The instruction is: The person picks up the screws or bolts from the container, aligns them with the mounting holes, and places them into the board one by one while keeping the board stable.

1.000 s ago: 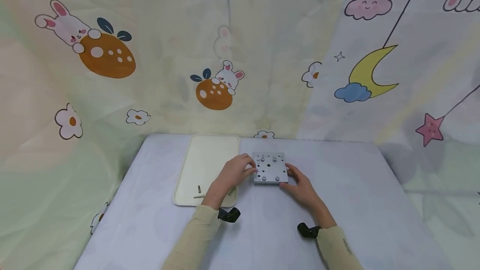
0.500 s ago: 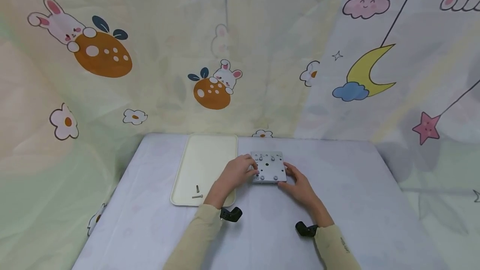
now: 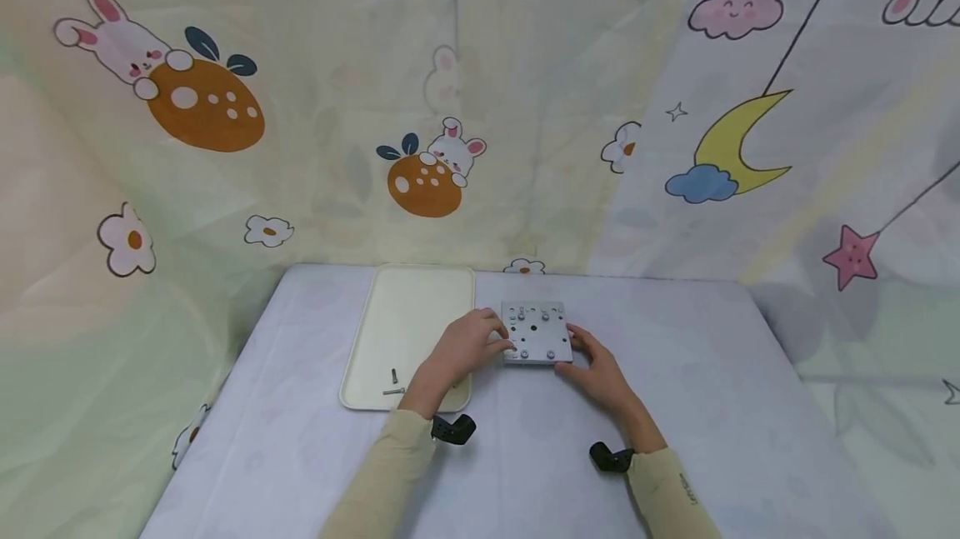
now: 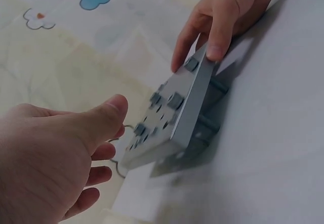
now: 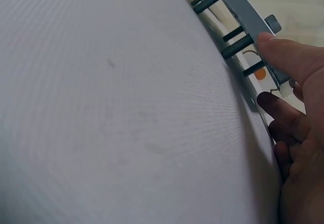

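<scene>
We see the metal plate [image 3: 542, 336] lying level above the white table [image 3: 675, 331], right of the cream tray [image 3: 420, 297], its bolt heads [image 4: 175, 100] facing up and threaded shanks [image 5: 237, 47] pointing down; it looks nearly square, so we make out no longer axis. The right hand [image 3: 600, 372] grips its right edge, the plate extending leftward from thumb and fingers. The left hand [image 3: 465, 343] bends its fingers beside the left edge; we cannot tell whether it pinches anything. Its wrist partly covers the tray's near corner.
</scene>
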The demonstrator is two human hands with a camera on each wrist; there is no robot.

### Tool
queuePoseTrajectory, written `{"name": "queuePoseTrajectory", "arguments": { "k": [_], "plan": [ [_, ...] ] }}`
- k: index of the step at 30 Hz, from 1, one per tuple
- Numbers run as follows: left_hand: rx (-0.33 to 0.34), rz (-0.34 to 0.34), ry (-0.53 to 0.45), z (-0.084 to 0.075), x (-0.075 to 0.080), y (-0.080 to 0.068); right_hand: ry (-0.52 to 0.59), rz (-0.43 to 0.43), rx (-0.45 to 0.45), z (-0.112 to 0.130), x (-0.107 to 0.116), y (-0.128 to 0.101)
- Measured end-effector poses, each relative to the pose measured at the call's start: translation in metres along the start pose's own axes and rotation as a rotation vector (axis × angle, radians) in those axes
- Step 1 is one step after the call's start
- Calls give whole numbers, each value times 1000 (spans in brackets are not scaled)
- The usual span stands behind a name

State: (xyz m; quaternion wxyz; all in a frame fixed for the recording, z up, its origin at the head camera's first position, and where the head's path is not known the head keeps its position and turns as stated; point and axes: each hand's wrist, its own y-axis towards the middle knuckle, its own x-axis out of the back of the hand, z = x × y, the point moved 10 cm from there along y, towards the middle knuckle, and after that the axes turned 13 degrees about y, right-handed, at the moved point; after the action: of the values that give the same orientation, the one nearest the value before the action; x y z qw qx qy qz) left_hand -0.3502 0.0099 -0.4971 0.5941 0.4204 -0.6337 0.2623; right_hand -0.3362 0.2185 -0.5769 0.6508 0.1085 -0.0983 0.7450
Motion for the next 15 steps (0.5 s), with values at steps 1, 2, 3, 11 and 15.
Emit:
{"name": "queuePoseTrajectory", "arguments": {
  "k": [1, 2, 3, 11, 15],
  "plan": [
    [7, -1, -10, 4, 0, -4, -2, 2, -7, -1, -1, 0],
    [16, -1, -17, 10, 1, -9, -6, 3, -13, -2, -2, 0],
    [22, -4, -21, 15, 3, -13, -9, 4, -18, -3, -2, 1],
    [119, -3, -58, 73, 16, -67, -38, 12, -18, -7, -5, 4],
    [198, -2, -101, 106, 15, -93, -43, 4, -14, -8, -2, 4]
  ]
}}
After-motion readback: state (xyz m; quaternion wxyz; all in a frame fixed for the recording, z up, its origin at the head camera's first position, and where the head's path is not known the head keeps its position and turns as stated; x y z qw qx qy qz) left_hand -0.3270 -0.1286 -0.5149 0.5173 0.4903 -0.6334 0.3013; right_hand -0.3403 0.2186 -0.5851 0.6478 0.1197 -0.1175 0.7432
